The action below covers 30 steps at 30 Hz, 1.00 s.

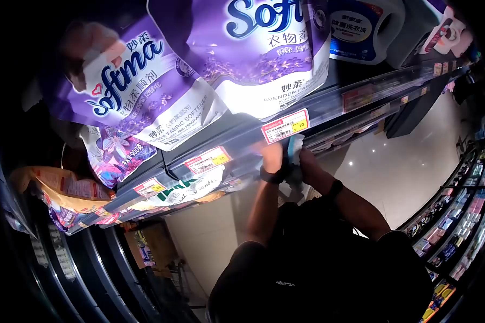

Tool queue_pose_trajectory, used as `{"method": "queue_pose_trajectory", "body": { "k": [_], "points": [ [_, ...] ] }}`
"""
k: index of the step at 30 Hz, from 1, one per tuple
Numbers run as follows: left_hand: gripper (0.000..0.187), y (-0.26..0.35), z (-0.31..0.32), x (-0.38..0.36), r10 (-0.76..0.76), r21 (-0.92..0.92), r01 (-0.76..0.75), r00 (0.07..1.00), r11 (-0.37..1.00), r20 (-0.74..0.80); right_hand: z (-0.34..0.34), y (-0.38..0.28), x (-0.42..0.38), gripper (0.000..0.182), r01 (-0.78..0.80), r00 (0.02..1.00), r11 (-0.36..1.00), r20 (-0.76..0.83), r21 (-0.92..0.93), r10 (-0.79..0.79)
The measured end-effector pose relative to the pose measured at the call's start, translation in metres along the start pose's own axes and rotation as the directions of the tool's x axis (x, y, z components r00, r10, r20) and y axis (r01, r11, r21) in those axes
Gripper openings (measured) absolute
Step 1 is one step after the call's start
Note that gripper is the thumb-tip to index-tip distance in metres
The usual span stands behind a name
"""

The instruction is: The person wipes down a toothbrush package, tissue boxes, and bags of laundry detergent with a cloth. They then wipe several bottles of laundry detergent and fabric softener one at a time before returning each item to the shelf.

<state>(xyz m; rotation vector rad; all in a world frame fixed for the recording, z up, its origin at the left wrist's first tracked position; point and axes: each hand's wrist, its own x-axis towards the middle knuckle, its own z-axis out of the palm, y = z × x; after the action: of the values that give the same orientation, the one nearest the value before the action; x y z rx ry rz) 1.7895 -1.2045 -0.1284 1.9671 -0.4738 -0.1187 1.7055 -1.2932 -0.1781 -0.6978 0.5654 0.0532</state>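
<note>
My left hand (pixel 272 156) is at the front edge of a shop shelf, just below a red and yellow price tag (pixel 285 127). Its fingers are mostly hidden, and a dark band circles the wrist. Close beside it, my right hand (pixel 311 166) has its fingers bent against a small pale blue and white item (pixel 295 148), whose kind I cannot make out. A dark watch or band sits on that wrist. Above both hands stands a large purple and white fabric softener pouch (pixel 264 59), apart from them.
Another softener pouch (pixel 140 81) leans to the left, and a detergent jug (pixel 361 29) stands at the upper right. More price tags (pixel 207 160) line the shelf edge. Below are a lower shelf with bags and a shiny floor (pixel 415 156); stocked shelves (pixel 458 231) curve along the right.
</note>
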Motion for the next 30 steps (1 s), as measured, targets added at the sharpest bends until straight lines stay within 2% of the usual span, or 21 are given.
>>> {"method": "queue_pose_trajectory", "body": {
  "k": [2, 5, 6, 7, 9, 10, 11, 12, 14, 15, 18, 21, 22, 24, 25, 26, 27, 28, 29, 30],
  "points": [
    [0.032, 0.012, -0.005, 0.004, -0.003, 0.072, 0.004, 1.0, 0.997, -0.014, -0.015, 0.018, 0.025, 0.025, 0.033, 0.998, 0.999, -0.057, -0.026, -0.034],
    [0.032, 0.04, -0.011, 0.005, -0.021, -0.271, -0.012, 0.993, 0.962, -0.119, 0.019, -0.005, 0.002, 0.023, -0.02, 1.0, 0.998, -0.007, 0.063, 0.02],
    [0.032, 0.048, -0.014, 0.004, -0.018, -0.374, -0.035, 0.99, 0.927, -0.139, 0.007, 0.005, 0.015, 0.027, 0.145, 0.989, 0.964, 0.061, -0.223, -0.135],
    [0.032, 0.041, -0.011, 0.003, 0.043, -0.268, -0.084, 0.986, 0.96, -0.158, -0.013, 0.025, 0.035, 0.033, 0.305, 0.952, 0.825, 0.166, -0.476, -0.256],
    [0.031, 0.019, -0.003, 0.009, -0.06, -0.463, 0.017, 0.995, 0.886, -0.079, -0.01, 0.024, 0.039, 0.04, 0.408, 0.913, 0.673, 0.257, -0.617, -0.317],
    [0.029, 0.006, 0.003, 0.011, -0.093, -0.452, 0.063, 0.995, 0.89, -0.045, -0.008, 0.024, 0.042, 0.044, 0.455, 0.888, 0.584, 0.301, -0.672, -0.347],
    [0.028, -0.002, 0.007, 0.014, -0.123, -0.441, 0.106, 0.992, 0.891, -0.01, -0.011, 0.024, 0.048, 0.045, 0.519, 0.852, 0.535, 0.354, -0.667, -0.385],
    [0.026, -0.009, 0.011, 0.014, -0.154, -0.427, 0.15, 0.988, 0.892, 0.025, -0.013, 0.028, 0.053, 0.045, 0.545, 0.837, 0.552, 0.376, -0.63, -0.398],
    [0.021, -0.001, 0.008, 0.013, -0.108, -0.335, 0.108, 0.994, 0.936, 0.021, -0.015, 0.032, 0.061, 0.047, 0.595, 0.804, 0.583, 0.417, -0.553, -0.424],
    [0.021, -0.007, 0.01, 0.014, -0.162, -0.368, 0.164, 0.986, 0.915, 0.037, -0.02, 0.033, 0.06, 0.046, 0.624, 0.781, 0.515, 0.468, -0.588, -0.412],
    [0.018, 0.005, 0.002, 0.013, -0.146, -0.369, 0.14, 0.989, 0.919, 0.011, -0.011, 0.021, 0.035, 0.04, 0.635, 0.773, 0.485, 0.487, -0.601, -0.407],
    [0.02, -0.005, -0.002, 0.015, -0.049, -0.281, 0.058, 0.998, 0.958, 0.037, -0.033, 0.024, 0.037, 0.037, 0.498, 0.863, 0.627, 0.415, -0.6, -0.288],
    [0.021, 0.001, -0.006, 0.015, -0.024, -0.237, 0.032, 0.999, 0.971, 0.037, -0.033, 0.015, 0.026, 0.035, 0.404, 0.906, 0.724, 0.355, -0.559, -0.231],
    [0.023, 0.022, -0.029, 0.016, 0.079, -0.089, -0.071, 0.993, 0.993, 0.09, -0.03, -0.002, 0.002, 0.032, 0.201, 0.968, 0.879, 0.225, -0.432, -0.111],
    [0.02, 0.007, -0.032, 0.017, -0.006, -0.12, 0.023, 0.99, 0.993, 0.142, -0.023, -0.016, -0.01, 0.031, 0.08, 0.983, 0.942, 0.182, -0.327, -0.02],
    [0.02, 0.011, -0.031, 0.018, 0.054, -0.129, -0.037, 0.99, 0.991, 0.132, -0.02, -0.023, -0.015, 0.031, -0.04, 0.986, 0.976, 0.151, -0.214, 0.074],
    [0.019, 0.018, -0.028, 0.019, 0.115, -0.138, -0.098, 0.986, 0.986, 0.121, -0.024, -0.02, -0.015, 0.03, 0.065, 0.973, 0.969, 0.23, -0.238, -0.009],
    [0.019, 0.023, -0.024, 0.017, 0.176, -0.146, -0.159, 0.978, 0.976, 0.11, -0.021, -0.02, -0.015, 0.03, 0.123, 0.974, 0.949, 0.218, -0.29, -0.06],
    [0.021, 0.015, -0.015, 0.014, 0.522, 0.316, -0.516, 0.85, 0.796, 0.075, -0.016, -0.02, -0.014, 0.03, 0.183, 0.971, 0.922, 0.21, -0.341, -0.115],
    [0.021, 0.01, -0.01, 0.015, 0.389, 0.124, -0.389, 0.921, 0.913, 0.018, -0.011, -0.021, -0.013, 0.031, 0.242, 0.964, 0.889, 0.204, -0.389, -0.174]
  ]
}}
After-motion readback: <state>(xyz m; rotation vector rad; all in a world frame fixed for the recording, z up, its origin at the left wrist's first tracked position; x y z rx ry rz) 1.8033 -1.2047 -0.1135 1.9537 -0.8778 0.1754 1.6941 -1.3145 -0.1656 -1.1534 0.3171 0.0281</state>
